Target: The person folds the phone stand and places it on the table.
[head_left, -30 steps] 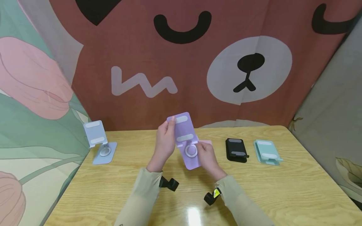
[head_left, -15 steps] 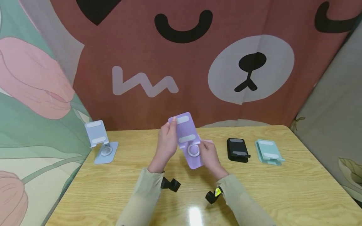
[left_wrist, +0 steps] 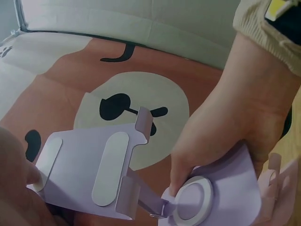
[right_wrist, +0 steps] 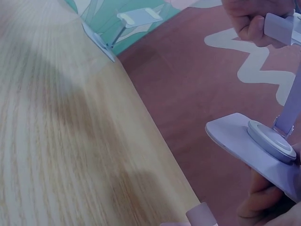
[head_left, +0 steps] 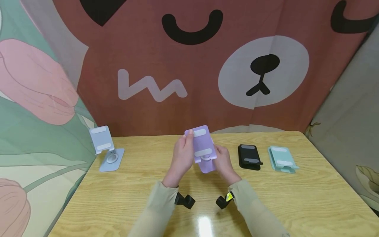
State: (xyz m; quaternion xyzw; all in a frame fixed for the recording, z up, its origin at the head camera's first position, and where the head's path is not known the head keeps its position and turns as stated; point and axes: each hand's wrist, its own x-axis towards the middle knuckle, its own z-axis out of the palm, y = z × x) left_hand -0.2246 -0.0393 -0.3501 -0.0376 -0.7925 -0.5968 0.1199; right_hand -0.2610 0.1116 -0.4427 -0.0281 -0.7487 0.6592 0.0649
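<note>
- Location: the purple stand [head_left: 205, 144] is held above the surface [head_left: 133, 197], in front of the person, between both hands.
- Left hand [head_left: 183, 153]: the fingers grip the outer edge of the upper plate [left_wrist: 77, 165], with the thumb on its front face beside a pale pad.
- Right hand [head_left: 224, 161]: the fingers grip the base plate [left_wrist: 240, 188]; the thumb lies next to the ring [left_wrist: 194, 200], the other fingers underneath.
- Configuration: the strut [left_wrist: 149, 197] is raised off the base, and the upper plate is tilted at its end.
- Step in hand (judged): setting the angle of the hinged joints. Whether the stand is being unfolded or folded cannot be told.
- Next move (judged): hold the base firm and turn the plate about its hinge; keep the right thumb clear of the strut joint, a likely pinch point.
- Other items: a blue stand [head_left: 101, 138] stands unfolded at the far left; a black stand [head_left: 248, 153] and a teal stand [head_left: 281, 156] lie folded at the right.
- Obstruction: a pink stand [left_wrist: 282, 190] appears just past the right hand, mostly hidden; lower the base clear of it.
</note>
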